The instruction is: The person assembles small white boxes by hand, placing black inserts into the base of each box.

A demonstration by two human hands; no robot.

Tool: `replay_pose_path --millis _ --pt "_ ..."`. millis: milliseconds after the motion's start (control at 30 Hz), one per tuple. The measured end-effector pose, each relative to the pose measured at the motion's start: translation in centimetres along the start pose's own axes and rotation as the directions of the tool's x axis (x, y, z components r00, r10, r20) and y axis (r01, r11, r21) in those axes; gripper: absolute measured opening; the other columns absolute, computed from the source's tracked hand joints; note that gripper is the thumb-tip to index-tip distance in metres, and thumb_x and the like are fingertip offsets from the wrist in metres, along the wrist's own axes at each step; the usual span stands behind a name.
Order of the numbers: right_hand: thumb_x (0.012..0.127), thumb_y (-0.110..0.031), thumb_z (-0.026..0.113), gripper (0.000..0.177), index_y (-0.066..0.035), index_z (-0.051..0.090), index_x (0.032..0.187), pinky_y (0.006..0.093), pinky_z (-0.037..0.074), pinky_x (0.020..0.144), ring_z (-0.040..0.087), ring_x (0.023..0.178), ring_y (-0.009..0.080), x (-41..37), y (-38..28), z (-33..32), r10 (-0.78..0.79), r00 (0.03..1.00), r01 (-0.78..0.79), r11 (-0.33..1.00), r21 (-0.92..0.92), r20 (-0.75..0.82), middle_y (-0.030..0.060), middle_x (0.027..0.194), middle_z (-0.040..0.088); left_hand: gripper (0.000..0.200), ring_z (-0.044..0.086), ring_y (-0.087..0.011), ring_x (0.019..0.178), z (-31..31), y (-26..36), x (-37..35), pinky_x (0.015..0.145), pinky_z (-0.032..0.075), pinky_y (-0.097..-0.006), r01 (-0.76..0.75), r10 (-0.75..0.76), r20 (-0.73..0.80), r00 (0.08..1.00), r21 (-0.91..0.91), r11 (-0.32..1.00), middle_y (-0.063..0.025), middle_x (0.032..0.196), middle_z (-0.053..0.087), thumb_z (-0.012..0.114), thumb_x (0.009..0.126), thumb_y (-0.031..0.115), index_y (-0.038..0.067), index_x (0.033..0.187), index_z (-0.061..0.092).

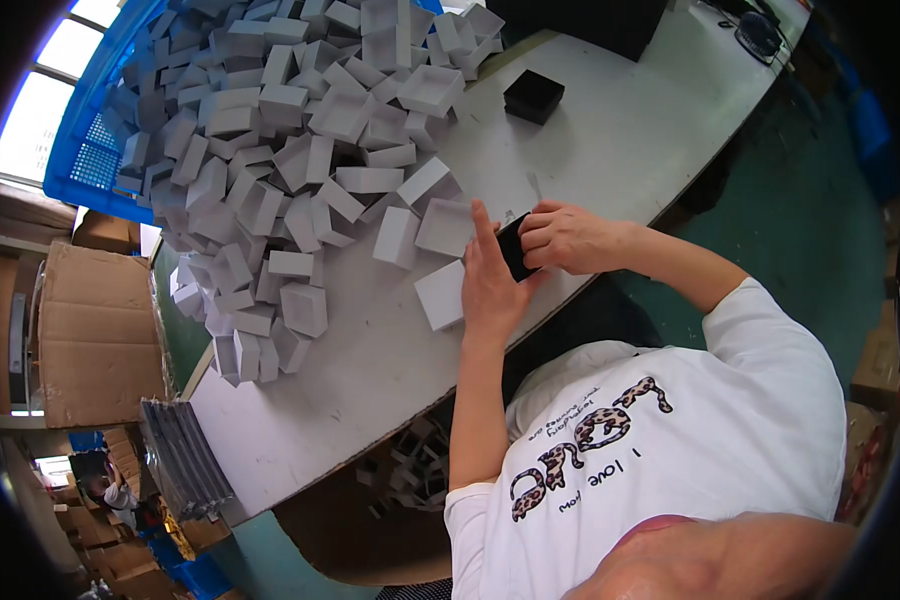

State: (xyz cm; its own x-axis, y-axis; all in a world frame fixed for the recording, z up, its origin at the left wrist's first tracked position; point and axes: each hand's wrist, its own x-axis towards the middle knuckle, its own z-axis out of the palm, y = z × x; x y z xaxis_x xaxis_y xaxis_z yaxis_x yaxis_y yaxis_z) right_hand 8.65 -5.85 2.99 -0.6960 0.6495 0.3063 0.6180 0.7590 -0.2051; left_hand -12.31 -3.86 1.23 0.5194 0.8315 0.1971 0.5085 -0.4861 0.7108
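Note:
A small black box (516, 248) sits between my two hands over the near edge of the table. My left hand (492, 285) holds it from the left and below, index finger pointing up along its side. At its right part, my right hand (573, 238) has its fingers bent and pressed on the box; their tips are partly hidden. A white box piece (440, 296) lies beside my left hand, touching or very near it. Just beyond are an open white box tray (444, 228) and other white pieces.
A big heap of white box pieces (270, 130) spills from a blue crate (95, 165) onto the table (360, 390). Another black box (534, 96) stands farther back. Flat grey stacked pieces (185, 455) rest at the left corner, near a cardboard box (100, 335).

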Motion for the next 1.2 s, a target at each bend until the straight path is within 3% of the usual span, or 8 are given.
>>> replay_pose_path --millis 200,333,433,533,733,800,933,1200 --pt "0.099 -0.020 0.073 0.015 -0.006 0.078 0.102 0.0414 0.054 0.093 0.066 0.109 0.0284 0.6 3.2 -3.0 0.300 0.949 -0.290 0.726 0.623 0.092 0.0087 0.104 0.076 0.114 0.057 -0.0374 0.125 -1.1 -0.3 -1.5 0.101 0.049 -0.0484 -0.207 0.253 -0.184 0.950 0.237 0.949 -0.0148 0.136 0.059 0.096 0.070 0.033 0.016 0.161 0.029" --pt "0.098 -0.023 0.075 0.024 -0.008 0.077 0.116 0.0423 0.054 0.094 0.069 0.108 0.0321 0.5 12.2 -4.9 0.448 0.661 -0.474 0.871 0.129 -0.602 0.0134 0.119 0.070 0.082 0.052 -0.0367 0.119 -2.4 0.2 -3.8 0.101 0.044 -0.0511 0.240 -0.008 -0.439 0.898 0.475 0.847 -0.0164 0.124 0.057 0.091 0.076 0.044 0.012 0.141 0.054" --pt "0.094 -0.026 0.079 0.029 -0.011 0.077 0.119 0.0409 0.056 0.093 0.069 0.106 0.0325 -0.5 16.9 -3.2 0.628 0.640 -0.748 0.640 -0.175 -0.443 0.0120 0.120 0.068 0.076 0.048 -0.0377 0.121 -2.9 -0.9 -4.4 0.102 0.043 -0.0520 0.416 -0.244 -0.366 0.898 0.528 0.740 -0.0183 0.126 0.053 0.091 0.077 0.037 0.012 0.140 0.055" --pt "0.089 -0.025 0.083 0.036 -0.012 0.077 0.122 0.0424 0.056 0.092 0.068 0.109 0.0303 -0.7 18.7 -2.5 0.705 0.625 -0.757 0.652 -0.041 -0.334 0.0095 0.118 0.068 0.071 0.046 -0.0381 0.123 -4.5 -1.0 -4.6 0.105 0.042 -0.0524 0.367 -0.283 -0.240 0.928 0.476 0.799 -0.0190 0.127 0.050 0.088 0.078 0.026 0.014 0.140 0.055" --pt "0.090 -0.014 0.081 0.022 -0.010 0.080 0.111 0.0359 0.058 0.078 0.071 0.091 0.0251 -0.2 14.9 -3.4 0.576 0.572 -0.652 0.751 0.104 -0.584 0.0073 0.109 0.069 0.080 0.044 -0.0389 0.127 -6.2 -2.1 -6.6 0.110 0.040 -0.0501 0.111 -0.100 -0.288 0.952 0.021 0.994 -0.0191 0.131 0.049 0.089 0.075 0.014 0.014 0.146 0.051" --pt "0.089 -0.003 0.080 0.020 -0.008 0.080 0.109 0.0327 0.057 0.071 0.069 0.085 0.0220 1.3 9.8 -3.7 0.295 0.663 -0.286 0.949 0.130 -0.688 0.0071 0.102 0.067 0.087 0.044 -0.0390 0.129 -5.1 -4.4 -7.5 0.111 0.040 -0.0490 0.114 -0.105 -0.309 0.945 0.013 0.993 -0.0195 0.134 0.047 0.091 0.073 0.014 0.011 0.149 0.047" --pt "0.081 -0.002 0.080 0.024 -0.008 0.078 0.103 0.0366 0.058 0.075 0.067 0.093 0.0250 4.1 0.5 0.0 -0.137 0.900 0.226 0.958 0.175 -0.413 0.0053 0.102 0.065 0.098 0.041 -0.0393 0.134 -3.7 -4.9 -8.1 0.112 0.038 -0.0489 0.198 -0.211 -0.271 0.939 -0.074 0.977 -0.0214 0.142 0.043 0.095 0.071 0.018 0.005 0.150 0.039" --pt "0.087 -0.019 0.079 0.017 -0.010 0.079 0.101 0.0506 0.043 0.108 0.064 0.114 0.0286 6.3 -1.8 2.7 -0.148 0.988 0.153 0.975 0.158 -0.046 0.0050 0.104 0.069 0.097 0.042 -0.0448 0.139 -2.2 -5.3 -8.1 0.121 0.029 -0.0579 0.098 -0.164 -0.338 0.927 -0.204 0.974 -0.0221 0.146 0.043 0.097 0.072 0.028 0.005 0.145 0.038"
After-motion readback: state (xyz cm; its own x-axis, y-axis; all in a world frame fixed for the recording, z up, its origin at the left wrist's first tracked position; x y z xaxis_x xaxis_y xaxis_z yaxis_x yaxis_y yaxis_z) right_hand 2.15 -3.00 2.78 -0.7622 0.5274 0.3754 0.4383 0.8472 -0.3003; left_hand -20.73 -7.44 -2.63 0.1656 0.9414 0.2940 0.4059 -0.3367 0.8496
